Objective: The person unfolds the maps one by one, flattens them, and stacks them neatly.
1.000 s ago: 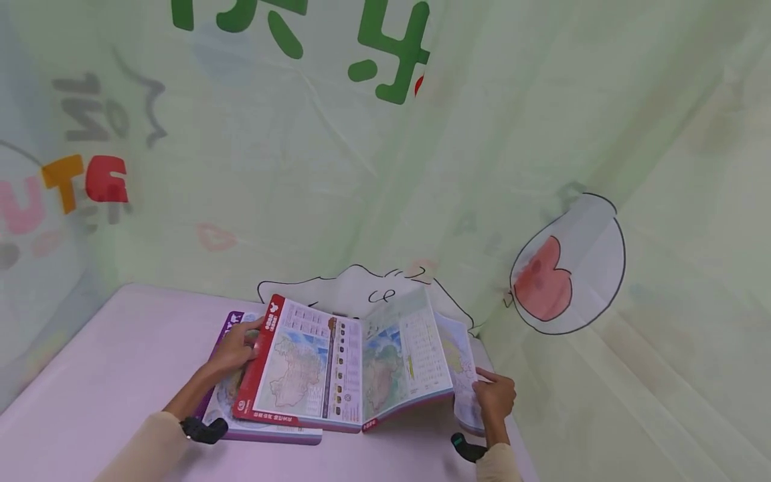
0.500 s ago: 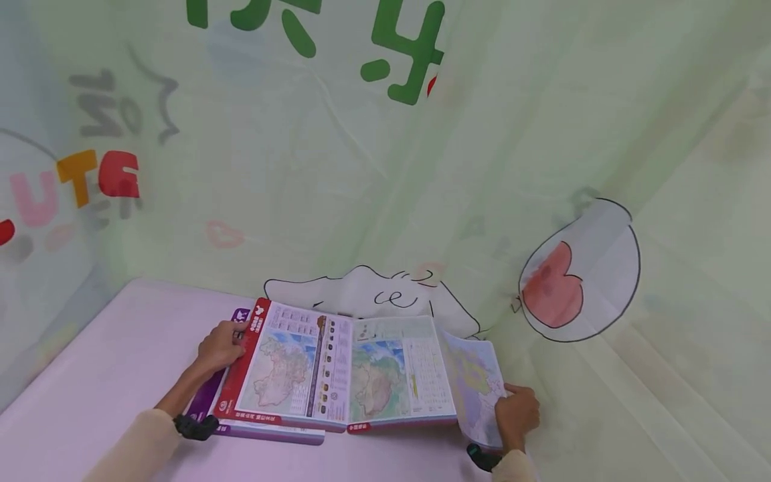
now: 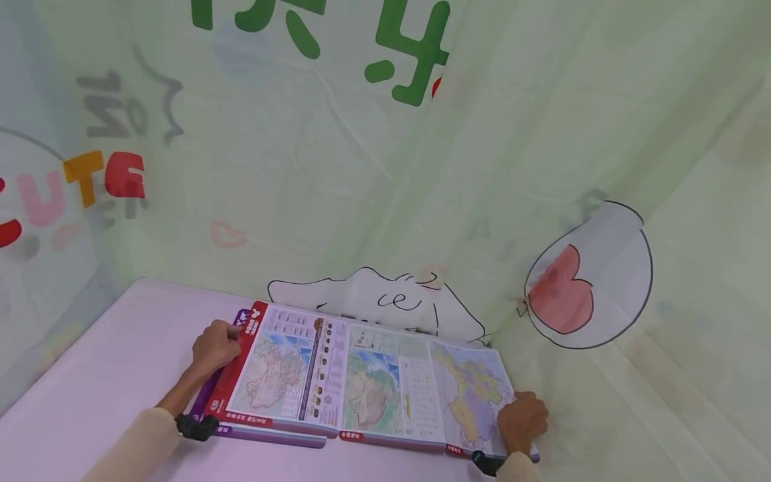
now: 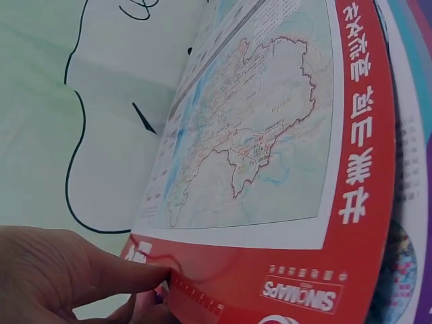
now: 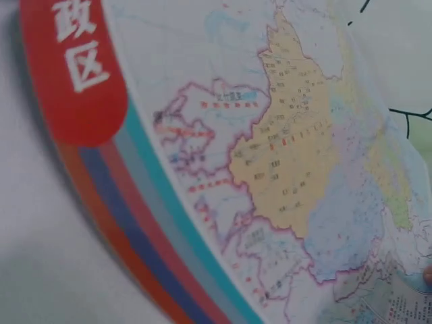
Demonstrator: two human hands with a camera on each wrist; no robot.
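A red-bordered fold-out map book (image 3: 370,395) lies spread into three panels across the table in the head view. My left hand (image 3: 213,348) pinches its left edge. In the left wrist view, the thumb of that left hand (image 4: 61,273) lies on the red border of the map (image 4: 270,121), fingers curled beneath. My right hand (image 3: 523,418) grips the right edge of the rightmost panel, fingers bent. The right wrist view shows that panel's coloured map (image 5: 283,162), its striped layered edges, and only a fingertip (image 5: 428,275). Under the left panel lies a purple-edged book (image 3: 277,437), mostly hidden.
The pale pink table (image 3: 102,402) extends to the left and in front of the books. Behind it hangs a light green printed curtain (image 3: 337,201), close to the table's back edge and right side. Dark wrist cameras (image 3: 197,427) are strapped at both wrists.
My right hand has moved right and down, drawing the third panel out. The middle and right panels, raised before, now lie flatter. My left hand has shifted slightly left with the red edge.
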